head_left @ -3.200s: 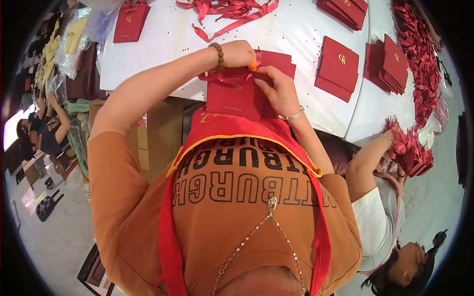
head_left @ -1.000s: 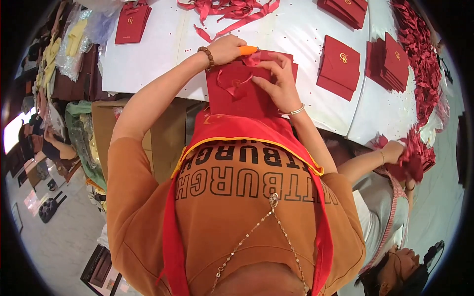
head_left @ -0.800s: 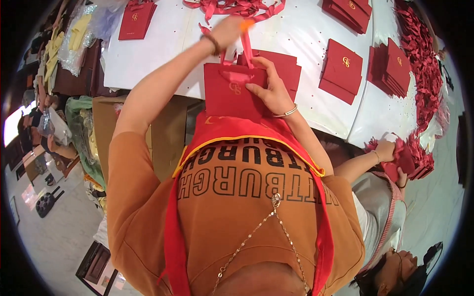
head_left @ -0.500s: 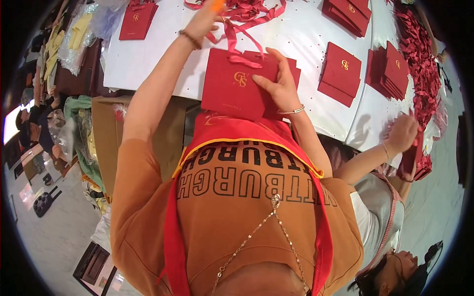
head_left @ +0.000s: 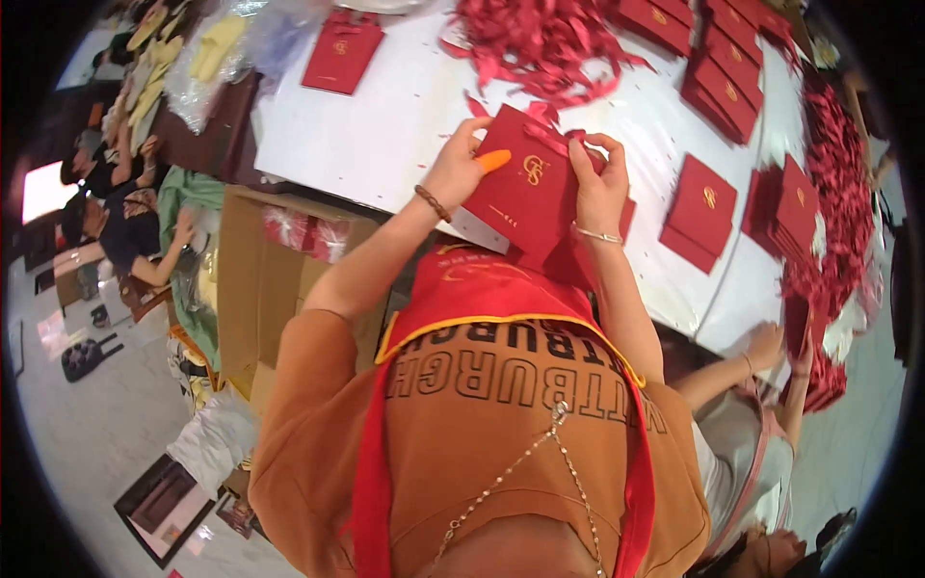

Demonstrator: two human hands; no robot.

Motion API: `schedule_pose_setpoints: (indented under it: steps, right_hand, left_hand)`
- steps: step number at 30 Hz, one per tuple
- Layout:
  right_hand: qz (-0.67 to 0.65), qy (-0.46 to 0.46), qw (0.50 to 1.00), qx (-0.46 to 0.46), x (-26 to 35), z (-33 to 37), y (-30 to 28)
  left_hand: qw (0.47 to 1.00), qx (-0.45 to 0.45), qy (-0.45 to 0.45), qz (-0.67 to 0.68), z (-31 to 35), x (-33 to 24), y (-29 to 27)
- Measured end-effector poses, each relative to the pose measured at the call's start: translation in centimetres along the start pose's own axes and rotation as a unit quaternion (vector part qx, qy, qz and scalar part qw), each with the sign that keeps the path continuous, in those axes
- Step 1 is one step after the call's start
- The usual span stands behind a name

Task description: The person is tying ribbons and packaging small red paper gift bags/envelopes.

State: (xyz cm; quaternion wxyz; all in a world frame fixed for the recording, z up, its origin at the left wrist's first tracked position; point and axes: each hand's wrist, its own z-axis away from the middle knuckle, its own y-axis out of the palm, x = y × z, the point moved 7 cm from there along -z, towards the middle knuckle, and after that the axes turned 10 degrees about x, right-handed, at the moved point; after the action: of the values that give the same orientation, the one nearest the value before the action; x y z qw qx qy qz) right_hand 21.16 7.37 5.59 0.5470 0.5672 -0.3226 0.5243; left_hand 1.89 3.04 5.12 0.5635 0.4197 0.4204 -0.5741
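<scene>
A small red paper gift bag (head_left: 511, 200) with a gold emblem is held up between my hands at the table's near edge. My left hand (head_left: 459, 173) grips its upper left side, the thumb in an orange finger cover lying on the front face. My right hand (head_left: 601, 185) is closed at the bag's upper right, thumb and bent fingers by the red ribbon (head_left: 545, 137) along its top. Whether those fingers pinch the ribbon or the bag's edge is hard to see. Beneath, more red bags (head_left: 559, 262) show against my red apron.
A heap of red ribbons (head_left: 540, 48) lies beyond my hands on the white table (head_left: 405, 125). Bags stand at far left (head_left: 342, 53) and in stacks at right (head_left: 699, 212). A co-worker's hands (head_left: 766, 347) work at the right corner. An open cardboard box (head_left: 246, 279) stands at left.
My left hand has come back from the ribbons to the bag's left side. The bag has tilted and risen, and my right hand has shifted to its top right. The view has shifted too.
</scene>
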Motion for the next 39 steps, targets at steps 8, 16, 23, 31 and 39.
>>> schedule_pose_setpoints:
  steps: [8, 16, 23, 31, 39]
  right_hand:
    - [0.094, 0.014, 0.994, 0.047, 1.0, 0.8, -0.6]
    - [0.251, 0.041, 0.948, -0.189, -0.7, 7.1, -10.1]
    - [0.198, 0.111, 0.946, -0.23, -2.8, 8.1, -8.1]
    - [0.243, 0.068, 0.956, -0.148, -4.4, 7.1, -9.0]
    - [0.264, 0.078, 0.951, -0.14, -4.4, 6.8, -8.7]
  left_hand:
    - [0.971, -0.208, 0.091, 0.068, -3.8, 0.1, -24.7]
    - [0.899, -0.222, 0.021, -0.378, -12.4, -1.3, -36.7]
    - [0.894, -0.22, -0.062, -0.386, -15.9, 4.2, -40.1]
    - [0.796, -0.304, -0.14, -0.504, -13.8, 0.0, -38.3]
    - [0.946, -0.168, -0.071, -0.267, -15.2, -2.3, -38.1]
